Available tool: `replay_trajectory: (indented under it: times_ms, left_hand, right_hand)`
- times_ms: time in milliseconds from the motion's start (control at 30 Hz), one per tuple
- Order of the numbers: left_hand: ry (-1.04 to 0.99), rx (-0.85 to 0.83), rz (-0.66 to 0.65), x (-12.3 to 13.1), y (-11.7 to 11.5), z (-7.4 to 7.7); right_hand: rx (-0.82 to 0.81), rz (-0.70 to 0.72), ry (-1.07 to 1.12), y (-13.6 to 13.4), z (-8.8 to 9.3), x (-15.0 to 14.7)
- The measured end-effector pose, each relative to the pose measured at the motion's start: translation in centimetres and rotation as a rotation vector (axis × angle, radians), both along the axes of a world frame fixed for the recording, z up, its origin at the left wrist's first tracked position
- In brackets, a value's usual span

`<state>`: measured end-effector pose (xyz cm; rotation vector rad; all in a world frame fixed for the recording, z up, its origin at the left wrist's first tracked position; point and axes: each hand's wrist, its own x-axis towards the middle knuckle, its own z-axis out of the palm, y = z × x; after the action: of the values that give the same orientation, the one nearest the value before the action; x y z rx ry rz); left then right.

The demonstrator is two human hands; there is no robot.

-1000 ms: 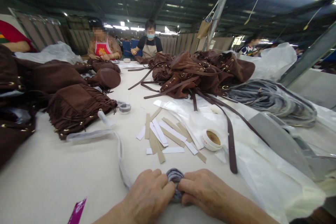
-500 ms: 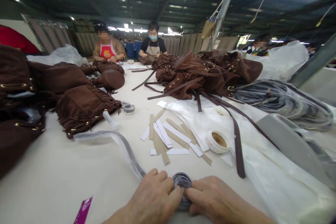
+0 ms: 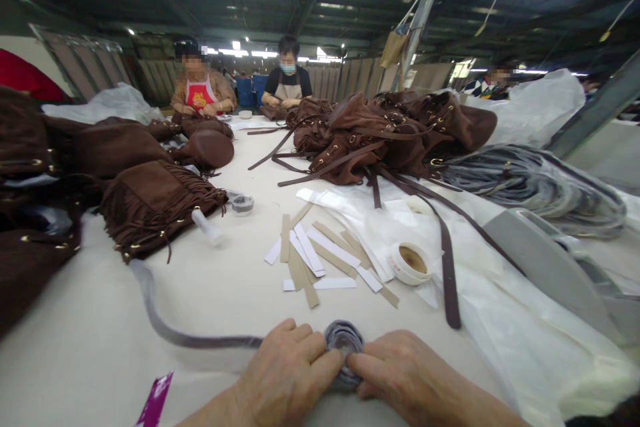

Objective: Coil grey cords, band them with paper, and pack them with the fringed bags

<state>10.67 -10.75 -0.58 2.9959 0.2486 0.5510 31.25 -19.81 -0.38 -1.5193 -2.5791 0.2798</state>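
Observation:
Between my hands, low in the view, is a coil of dark grey strap (image 3: 343, 331) that looks wrapped in thin clear film. My left hand (image 3: 287, 370) grips its left side, thumb pressed in at the middle. From the right, my right hand (image 3: 395, 370) pinches the coil with bent fingers. The strap's loose tail (image 3: 200, 341) runs left from under my left hand, then curves up toward a fringed brown bag (image 3: 160, 207). A smaller rolled strap (image 3: 242, 204) lies beside that bag.
White and tan card strips (image 3: 313, 253) and a tape roll (image 3: 410, 263) lie ahead. Beyond are piled brown bags (image 3: 360, 133) with trailing straps. Plastic film (image 3: 505, 320), a grey tool-like object (image 3: 555, 273) and wrapped straps (image 3: 530, 193) fill the right. Two people sit across the table.
The loose tail has been drawn closer and now bends lower, its far end near the fringed bag. Both hands still hold the coil. The view has shifted slightly.

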Motion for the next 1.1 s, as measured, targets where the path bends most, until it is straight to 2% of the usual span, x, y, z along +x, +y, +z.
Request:
replay_trajectory:
  times_ms: [100, 200, 333, 433, 500, 567, 667, 800, 867, 967, 1100]
  left_hand:
    - [-0.062, 0.018, 0.01, 0.5, -0.8, -1.3]
    - [-0.098, 0.017, 0.021, 0.9, -1.2, -1.9]
    - [0.022, -0.086, -0.008, 0.2, 0.0, -0.8]
    - [0.128, -0.105, -0.008, 0.0, 0.8, 0.2]
    - [0.162, -0.08, 0.0, 0.2, 0.7, 0.3]
    - [0.139, -0.022, 0.013, 0.6, -0.1, -0.2]
    - [0.004, 0.088, 0.051, 1.0, -1.5, -1.2]
    - [-0.073, 0.107, 0.081, 0.4, -1.9, -1.8]
    - [-0.002, 0.02, 0.069, -0.2, -1.2, -1.4]
    - [0.166, -0.128, 0.086, -1.4, 0.0, 0.2]
    - [0.298, -0.167, 0.077, -1.9, 1.1, 2.0]
  right_hand:
    - [0.05, -0.081, -0.141, -0.3, 0.4, -1.2]
    - [0.162, -0.163, -0.223, -0.9, -0.6, -2.4]
    - [0.211, -0.094, -0.115, -1.2, -1.3, -1.8]
    - [0.147, 0.027, -0.048, -0.8, -0.7, -0.3]
    - [0.13, 0.043, -0.063, -0.5, 0.0, 0.1]
    - [0.165, -0.006, -0.117, -0.4, 0.3, -0.3]
    - [0.218, -0.099, -0.15, -0.6, -0.2, -1.7]
    - [0.216, -0.148, -0.049, -0.7, -1.4, -2.8]
    - [0.222, -0.108, 0.002, -0.4, -1.7, -2.5]
    - [0.256, 0.0, 0.032, 0.1, -1.8, -1.7]
    - [0.201, 0.099, 0.054, 1.0, -1.5, -0.7]
